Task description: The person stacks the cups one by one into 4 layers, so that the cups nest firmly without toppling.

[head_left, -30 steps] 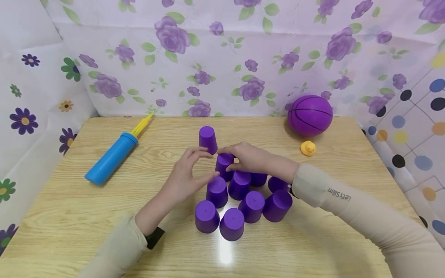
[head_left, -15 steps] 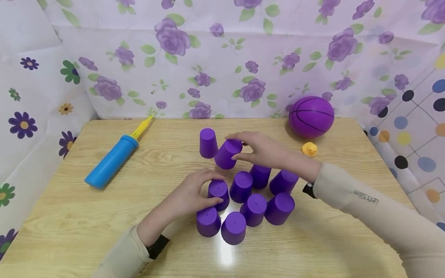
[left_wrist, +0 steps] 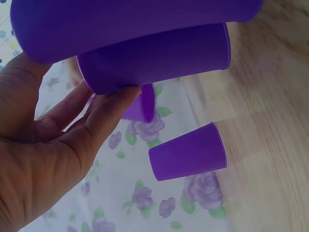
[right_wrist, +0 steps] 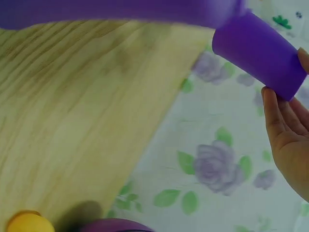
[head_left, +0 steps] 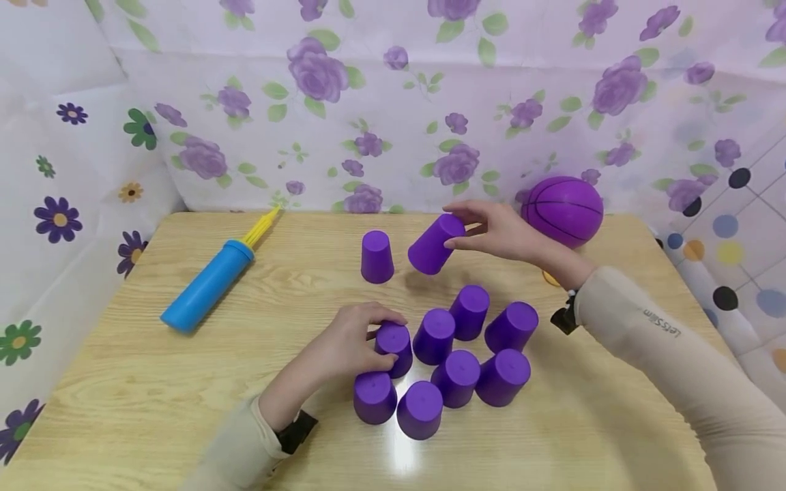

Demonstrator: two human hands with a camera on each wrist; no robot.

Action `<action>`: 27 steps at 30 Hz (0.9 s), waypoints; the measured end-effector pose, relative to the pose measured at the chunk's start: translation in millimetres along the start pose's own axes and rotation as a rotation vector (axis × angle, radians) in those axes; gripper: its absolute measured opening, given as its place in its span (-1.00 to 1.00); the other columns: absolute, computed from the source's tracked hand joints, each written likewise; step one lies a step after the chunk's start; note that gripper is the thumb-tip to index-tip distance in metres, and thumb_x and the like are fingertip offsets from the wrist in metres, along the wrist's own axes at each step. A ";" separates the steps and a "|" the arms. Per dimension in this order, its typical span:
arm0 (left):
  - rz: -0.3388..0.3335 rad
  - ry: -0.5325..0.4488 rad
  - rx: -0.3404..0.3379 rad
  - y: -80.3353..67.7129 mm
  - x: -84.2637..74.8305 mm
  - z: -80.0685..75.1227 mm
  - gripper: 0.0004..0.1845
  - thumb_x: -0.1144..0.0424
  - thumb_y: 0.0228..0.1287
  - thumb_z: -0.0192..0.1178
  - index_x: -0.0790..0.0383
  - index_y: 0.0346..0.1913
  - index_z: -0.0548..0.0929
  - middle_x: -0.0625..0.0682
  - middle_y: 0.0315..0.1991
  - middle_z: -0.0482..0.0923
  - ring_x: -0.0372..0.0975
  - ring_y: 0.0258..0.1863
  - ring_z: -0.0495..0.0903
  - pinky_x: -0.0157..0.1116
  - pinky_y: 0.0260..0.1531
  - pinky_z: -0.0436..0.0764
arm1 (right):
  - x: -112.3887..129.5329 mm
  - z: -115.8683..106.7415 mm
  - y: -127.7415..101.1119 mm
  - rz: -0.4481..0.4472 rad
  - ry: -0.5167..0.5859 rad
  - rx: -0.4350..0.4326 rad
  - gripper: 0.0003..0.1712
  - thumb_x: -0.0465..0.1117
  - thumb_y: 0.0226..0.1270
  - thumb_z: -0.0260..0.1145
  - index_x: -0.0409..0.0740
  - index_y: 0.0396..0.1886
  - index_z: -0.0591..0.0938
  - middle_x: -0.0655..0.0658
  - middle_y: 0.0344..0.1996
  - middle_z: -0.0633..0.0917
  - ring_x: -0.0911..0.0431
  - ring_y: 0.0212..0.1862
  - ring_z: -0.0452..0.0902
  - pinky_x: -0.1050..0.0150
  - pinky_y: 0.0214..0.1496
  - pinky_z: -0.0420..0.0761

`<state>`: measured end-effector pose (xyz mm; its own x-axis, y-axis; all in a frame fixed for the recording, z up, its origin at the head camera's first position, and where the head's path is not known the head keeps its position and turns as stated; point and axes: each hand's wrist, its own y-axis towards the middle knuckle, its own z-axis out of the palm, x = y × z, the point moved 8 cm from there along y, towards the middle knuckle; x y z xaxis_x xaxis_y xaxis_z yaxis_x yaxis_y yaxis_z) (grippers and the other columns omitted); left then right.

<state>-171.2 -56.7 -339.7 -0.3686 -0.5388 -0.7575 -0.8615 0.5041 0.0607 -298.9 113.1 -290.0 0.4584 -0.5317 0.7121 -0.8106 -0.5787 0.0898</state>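
Note:
In the head view my right hand [head_left: 500, 232] pinches a purple cup [head_left: 432, 249] by its closed end. That cup is tilted and off the table, its open end pointing down-left. My left hand [head_left: 353, 341] has thumb and fingers around the base of another purple cup [head_left: 396, 351], which stands upside down on the table. In the left wrist view, fingertips press the side of this gripped cup [left_wrist: 159, 60]. A single upside-down cup [head_left: 376, 258] stands behind, left of the raised one. Several more upside-down cups [head_left: 434, 337] cluster close by.
On the left lies a blue hand pump [head_left: 209, 286] with a yellow nozzle. A purple ball [head_left: 568, 211] sits at the back right, partly behind my right hand. A yellow duck [head_left: 550, 278] is mostly hidden by the right forearm. Patterned cloth [head_left: 245, 102] hangs behind the wooden table.
My right hand has drawn one cup out of the cluster, then lifted it up and to the right, tilting it. My left hand has moved down onto a cup in the cluster and taken hold.

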 end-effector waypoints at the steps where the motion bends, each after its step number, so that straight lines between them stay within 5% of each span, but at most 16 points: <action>1: -0.002 -0.001 0.004 -0.3 0.6 0.7 -0.52 0.33 -0.32 0.36 0.19 -0.14 0.57 -0.06 -0.19 0.53 -0.32 -0.17 0.47 -0.32 -0.12 0.53 | -2.1 1.4 0.8 0.025 0.026 0.005 -0.33 -0.03 -0.06 0.37 -0.04 0.11 0.39 -0.03 -0.04 0.53 0.16 -0.02 0.45 0.34 -0.08 0.54; 4: -0.007 -0.011 0.013 -1.4 1.8 2.1 -0.52 0.32 -0.31 0.37 0.19 -0.14 0.58 -0.08 -0.20 0.53 -0.34 -0.18 0.47 -0.37 -0.12 0.52 | -2.6 6.1 3.3 0.061 0.035 0.032 -0.36 -0.13 -0.03 0.36 -0.17 0.09 0.39 -0.12 -0.07 0.54 0.09 -0.01 0.45 0.33 -0.08 0.54; 12: -0.013 -0.030 0.014 0.7 4.8 2.1 -0.51 0.30 -0.31 0.38 0.18 -0.12 0.58 -0.11 -0.21 0.52 -0.38 -0.20 0.46 -0.42 -0.13 0.51 | -43.6 17.7 31.8 0.046 0.029 0.114 -0.35 -0.03 -0.13 0.41 -0.09 0.03 0.44 -0.04 -0.13 0.57 0.12 -0.03 0.46 0.39 -0.10 0.54; 27: -0.049 -0.113 0.045 0.8 8.7 -1.0 -0.54 0.37 -0.28 0.38 0.17 -0.15 0.59 -0.11 -0.21 0.54 -0.39 -0.19 0.47 -0.47 -0.15 0.51 | -34.5 54.1 46.9 0.003 0.010 0.197 -0.34 -0.02 -0.09 0.38 -0.06 0.08 0.42 0.01 -0.03 0.52 0.08 0.03 0.42 0.35 -0.04 0.51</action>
<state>-175.4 -61.6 -345.6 -0.2827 -0.4855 -0.8273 -0.8601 0.5100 -0.0054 -333.1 70.8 -348.0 0.4518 -0.5282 0.7190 -0.7246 -0.6874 -0.0496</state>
